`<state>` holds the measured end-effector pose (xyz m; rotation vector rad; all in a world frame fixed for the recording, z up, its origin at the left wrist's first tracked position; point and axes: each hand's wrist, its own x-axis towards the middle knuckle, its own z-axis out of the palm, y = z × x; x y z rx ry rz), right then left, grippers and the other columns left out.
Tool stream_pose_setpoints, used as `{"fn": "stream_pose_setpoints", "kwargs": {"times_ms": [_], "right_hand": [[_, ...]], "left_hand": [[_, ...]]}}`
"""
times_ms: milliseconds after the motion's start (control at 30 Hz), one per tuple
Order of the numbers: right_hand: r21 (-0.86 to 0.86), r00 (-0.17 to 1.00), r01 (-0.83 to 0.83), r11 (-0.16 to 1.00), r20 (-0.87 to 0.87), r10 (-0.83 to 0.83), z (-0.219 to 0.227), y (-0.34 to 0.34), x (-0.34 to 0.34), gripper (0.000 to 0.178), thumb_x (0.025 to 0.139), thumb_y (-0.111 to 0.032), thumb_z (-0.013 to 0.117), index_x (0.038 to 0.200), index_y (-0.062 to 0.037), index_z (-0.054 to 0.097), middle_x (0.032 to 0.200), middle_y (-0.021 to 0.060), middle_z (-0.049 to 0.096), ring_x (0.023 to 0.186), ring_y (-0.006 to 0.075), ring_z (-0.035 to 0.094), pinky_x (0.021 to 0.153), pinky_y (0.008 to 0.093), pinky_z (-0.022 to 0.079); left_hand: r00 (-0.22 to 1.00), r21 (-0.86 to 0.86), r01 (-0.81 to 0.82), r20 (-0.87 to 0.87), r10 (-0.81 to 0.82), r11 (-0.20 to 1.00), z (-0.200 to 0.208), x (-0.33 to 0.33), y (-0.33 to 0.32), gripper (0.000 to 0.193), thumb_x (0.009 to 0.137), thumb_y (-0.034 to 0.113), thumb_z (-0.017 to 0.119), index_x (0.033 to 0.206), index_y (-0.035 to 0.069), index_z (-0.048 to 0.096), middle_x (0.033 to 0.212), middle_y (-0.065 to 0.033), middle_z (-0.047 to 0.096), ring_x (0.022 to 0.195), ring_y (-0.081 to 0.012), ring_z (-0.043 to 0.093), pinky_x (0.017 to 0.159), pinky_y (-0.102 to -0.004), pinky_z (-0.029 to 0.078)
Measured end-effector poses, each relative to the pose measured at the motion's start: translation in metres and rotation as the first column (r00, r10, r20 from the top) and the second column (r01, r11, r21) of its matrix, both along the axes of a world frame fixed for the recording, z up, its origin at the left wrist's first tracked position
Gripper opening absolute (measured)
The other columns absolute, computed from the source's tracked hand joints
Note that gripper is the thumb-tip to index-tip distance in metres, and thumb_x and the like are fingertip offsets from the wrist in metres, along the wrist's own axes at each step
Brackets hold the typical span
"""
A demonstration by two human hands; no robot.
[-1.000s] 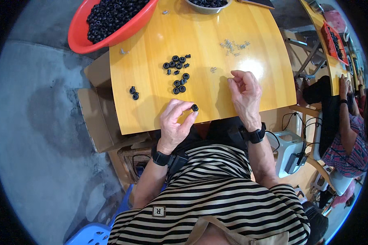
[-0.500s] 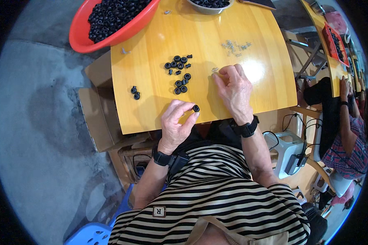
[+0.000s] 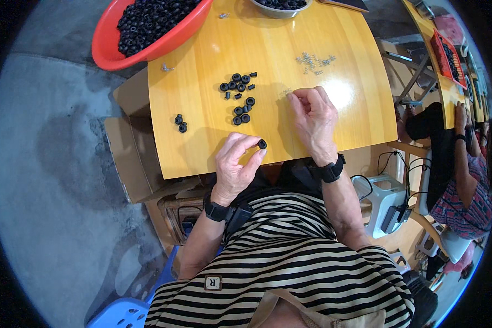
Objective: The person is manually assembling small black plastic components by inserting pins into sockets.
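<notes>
My left hand (image 3: 236, 164) is at the front edge of the wooden table, pinching a round black plastic cap (image 3: 262, 144) with a hollow in it between thumb and fingertips. To its right, my right hand (image 3: 314, 117) is closed in a pinch above the tabletop. Its fingertips are beside a few tiny silvery spring-like pieces (image 3: 286, 92); whether it holds one is too small to see. Beyond my left hand lies a loose group of black rings (image 3: 240, 86) and small black spool-shaped parts (image 3: 238, 96). Two more black parts (image 3: 181, 124) lie apart at the left.
A larger scatter of silvery pieces (image 3: 314, 62) lies farther right on the table (image 3: 355, 120). A red basin (image 3: 105, 46) heaped with black parts overhangs the far left corner. A grey bowl (image 3: 281, 12) of black parts stands at the back. Someone's arm (image 3: 462, 158) rests at another table.
My right thumb and forefinger have drawn together beside the tiny silvery pieces. My left hand and its black cap have stayed almost still.
</notes>
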<state>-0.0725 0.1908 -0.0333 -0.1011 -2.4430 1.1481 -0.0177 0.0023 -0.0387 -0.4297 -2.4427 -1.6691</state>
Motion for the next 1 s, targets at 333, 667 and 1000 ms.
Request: {"fn": "stream_pose_setpoints", "kwargs": {"times_ms": [333,667,1000], "right_hand": [[-0.254,0.992,0.031,0.967,0.128,0.002,0.009,0.009,0.0,0.008,0.084,-0.008,0.071,0.087,-0.0026,0.066,0.076,0.0078,0.061,0.062,0.0163,0.06,0.058,0.0276,0.049],[-0.24,0.998,0.008,0.971,0.066,0.008,0.01,0.022,0.009,0.006,0.084,-0.005,0.069,0.083,-0.0005,0.066,0.076,0.0075,0.061,0.063,0.0143,0.058,0.057,0.0271,0.048],[0.003,0.999,-0.027,1.0,0.021,0.027,0.002,0.005,0.01,0.006,0.081,-0.008,0.072,0.084,-0.0054,0.067,0.076,0.0091,0.061,0.06,0.0233,0.062,0.055,0.0329,0.05]], "left_hand": [[1.0,0.003,0.002,-0.008,-0.002,1.0,0.001,0.0,0.001,0.024,0.075,0.0,0.075,0.098,0.002,0.068,0.087,-0.0072,0.064,0.076,-0.0165,0.059,0.064,-0.0268,0.047],[1.0,-0.013,0.008,-0.02,-0.008,1.0,-0.001,0.001,0.001,0.025,0.074,0.0,0.075,0.098,0.002,0.067,0.087,-0.0072,0.064,0.076,-0.0163,0.058,0.065,-0.0269,0.047],[1.0,-0.008,0.006,-0.026,-0.006,1.0,0.0,0.0,0.0,0.025,0.075,-0.002,0.074,0.099,0.002,0.067,0.089,-0.0081,0.064,0.078,-0.0166,0.06,0.065,-0.0273,0.047]]}}
